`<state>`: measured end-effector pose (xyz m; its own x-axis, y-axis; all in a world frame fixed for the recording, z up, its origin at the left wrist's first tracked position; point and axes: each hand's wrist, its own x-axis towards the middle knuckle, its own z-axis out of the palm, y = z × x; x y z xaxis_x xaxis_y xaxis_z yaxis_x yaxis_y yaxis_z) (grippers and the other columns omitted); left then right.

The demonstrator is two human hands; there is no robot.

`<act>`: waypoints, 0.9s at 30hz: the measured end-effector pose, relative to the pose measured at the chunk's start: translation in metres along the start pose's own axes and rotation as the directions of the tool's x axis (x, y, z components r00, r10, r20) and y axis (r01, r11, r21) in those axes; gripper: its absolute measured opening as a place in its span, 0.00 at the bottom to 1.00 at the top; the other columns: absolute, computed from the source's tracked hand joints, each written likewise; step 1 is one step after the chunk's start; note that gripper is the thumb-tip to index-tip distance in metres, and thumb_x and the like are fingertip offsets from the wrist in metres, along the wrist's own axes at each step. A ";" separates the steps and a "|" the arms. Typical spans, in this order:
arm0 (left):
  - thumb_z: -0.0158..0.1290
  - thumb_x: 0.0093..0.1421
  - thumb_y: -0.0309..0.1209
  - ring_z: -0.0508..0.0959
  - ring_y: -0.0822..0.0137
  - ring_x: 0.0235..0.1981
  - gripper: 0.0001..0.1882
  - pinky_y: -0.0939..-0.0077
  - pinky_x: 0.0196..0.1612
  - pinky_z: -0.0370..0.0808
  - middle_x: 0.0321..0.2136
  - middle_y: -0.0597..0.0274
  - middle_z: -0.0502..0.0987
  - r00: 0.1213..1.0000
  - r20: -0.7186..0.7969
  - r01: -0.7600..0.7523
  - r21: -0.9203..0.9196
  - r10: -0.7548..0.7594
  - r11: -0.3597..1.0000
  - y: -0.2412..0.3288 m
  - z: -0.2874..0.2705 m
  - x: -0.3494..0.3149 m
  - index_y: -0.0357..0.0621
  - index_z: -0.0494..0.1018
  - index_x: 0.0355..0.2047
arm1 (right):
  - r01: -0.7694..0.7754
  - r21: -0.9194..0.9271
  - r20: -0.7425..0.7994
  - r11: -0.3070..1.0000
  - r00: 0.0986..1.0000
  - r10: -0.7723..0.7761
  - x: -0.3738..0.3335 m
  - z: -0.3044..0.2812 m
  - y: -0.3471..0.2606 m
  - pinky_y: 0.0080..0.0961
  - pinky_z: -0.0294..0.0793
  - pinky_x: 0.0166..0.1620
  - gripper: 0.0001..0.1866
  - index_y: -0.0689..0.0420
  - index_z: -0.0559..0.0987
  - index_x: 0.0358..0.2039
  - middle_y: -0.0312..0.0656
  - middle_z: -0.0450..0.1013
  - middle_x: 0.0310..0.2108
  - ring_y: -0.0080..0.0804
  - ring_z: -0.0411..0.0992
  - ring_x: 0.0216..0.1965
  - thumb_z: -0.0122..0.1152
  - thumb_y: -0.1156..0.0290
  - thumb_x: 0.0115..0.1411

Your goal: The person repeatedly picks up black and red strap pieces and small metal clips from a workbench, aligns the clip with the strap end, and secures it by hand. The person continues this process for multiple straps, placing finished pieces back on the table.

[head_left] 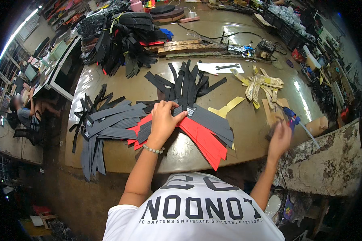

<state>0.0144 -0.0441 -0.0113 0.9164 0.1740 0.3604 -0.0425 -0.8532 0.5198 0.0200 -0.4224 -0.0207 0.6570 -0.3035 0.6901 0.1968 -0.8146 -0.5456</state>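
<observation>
My left hand presses on a fanned pile of flat strips in the middle of the table, thumb and fingers bent over them. Dark grey strips lie on top, and red strips spread out beneath toward the near edge. Black strips fan away on the far side. My right hand, smeared by motion, is beside a blue glue gun with a pale glue stick jutting from it. Whether its fingers touch the glue gun cannot be made out.
More grey strips fan out at the left, overlapping the pile. Yellowish strips lie at the right, near a wrench on white paper. A large black bundle and wooden boards are farther back. A person sits at far left.
</observation>
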 end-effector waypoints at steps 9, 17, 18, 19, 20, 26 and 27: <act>0.65 0.48 0.41 0.73 0.55 0.41 0.19 0.62 0.45 0.68 0.34 0.55 0.76 0.997 0.077 0.015 -0.048 -0.011 0.999 0.007 -0.004 0.005 0.41 0.80 0.36 | -0.638 0.674 0.704 0.372 0.707 -0.063 -0.053 0.150 -0.163 0.23 0.77 0.36 0.12 0.64 0.68 0.42 0.41 0.73 0.31 0.26 0.75 0.33 0.51 0.66 0.68; 0.64 0.51 0.36 0.75 0.63 0.34 0.16 0.70 0.39 0.71 0.31 0.56 0.78 0.999 0.030 0.044 -0.246 -0.038 0.968 0.000 0.011 0.011 0.39 0.80 0.37 | -0.520 0.692 0.629 0.500 0.775 -0.065 -0.068 0.163 -0.164 0.25 0.75 0.34 0.12 0.65 0.69 0.40 0.43 0.74 0.31 0.25 0.74 0.31 0.50 0.67 0.68; 0.64 0.52 0.36 0.75 0.66 0.31 0.17 0.73 0.37 0.72 0.30 0.57 0.78 0.994 0.071 0.102 -0.362 -0.082 0.927 -0.004 0.012 0.015 0.39 0.80 0.38 | -0.530 0.668 0.643 0.522 0.764 -0.048 -0.068 0.163 -0.165 0.25 0.75 0.34 0.11 0.65 0.69 0.40 0.44 0.74 0.31 0.26 0.74 0.31 0.51 0.68 0.67; 0.62 0.55 0.35 0.73 0.74 0.26 0.15 0.79 0.33 0.71 0.26 0.61 0.79 0.980 0.134 0.193 -0.417 -0.150 0.888 -0.009 0.012 0.017 0.36 0.79 0.37 | -0.521 0.666 0.641 0.534 0.766 -0.052 -0.067 0.163 -0.166 0.26 0.75 0.33 0.11 0.65 0.69 0.39 0.45 0.74 0.31 0.27 0.75 0.30 0.52 0.68 0.66; 0.61 0.56 0.35 0.73 0.75 0.26 0.14 0.79 0.33 0.71 0.26 0.62 0.79 0.974 0.141 0.222 -0.467 -0.176 0.856 -0.013 0.013 0.018 0.35 0.79 0.36 | -0.514 0.662 0.640 0.545 0.766 -0.055 -0.067 0.162 -0.168 0.26 0.75 0.33 0.11 0.65 0.70 0.39 0.46 0.74 0.32 0.28 0.75 0.30 0.53 0.69 0.65; 0.58 0.59 0.34 0.73 0.73 0.26 0.13 0.77 0.31 0.71 0.25 0.60 0.77 0.979 0.065 0.199 -0.535 -0.194 0.821 -0.026 0.021 0.011 0.33 0.77 0.33 | -0.247 0.650 0.520 0.719 0.834 -0.184 -0.066 0.157 -0.173 0.28 0.76 0.33 0.08 0.65 0.72 0.33 0.48 0.71 0.31 0.37 0.75 0.28 0.58 0.73 0.60; 0.57 0.61 0.34 0.73 0.76 0.29 0.13 0.79 0.35 0.71 0.28 0.64 0.78 0.979 0.086 0.201 -0.505 -0.182 0.839 -0.027 0.022 0.010 0.33 0.76 0.35 | -0.256 0.674 0.513 0.692 0.837 -0.190 -0.066 0.155 -0.174 0.28 0.76 0.32 0.07 0.65 0.72 0.31 0.47 0.70 0.31 0.37 0.75 0.28 0.58 0.74 0.59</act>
<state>0.0330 -0.0299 -0.0388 0.9396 0.2836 0.1917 -0.0529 -0.4329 0.8999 0.0556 -0.1840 -0.0454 0.8860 0.1540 0.4373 0.4586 -0.1529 -0.8754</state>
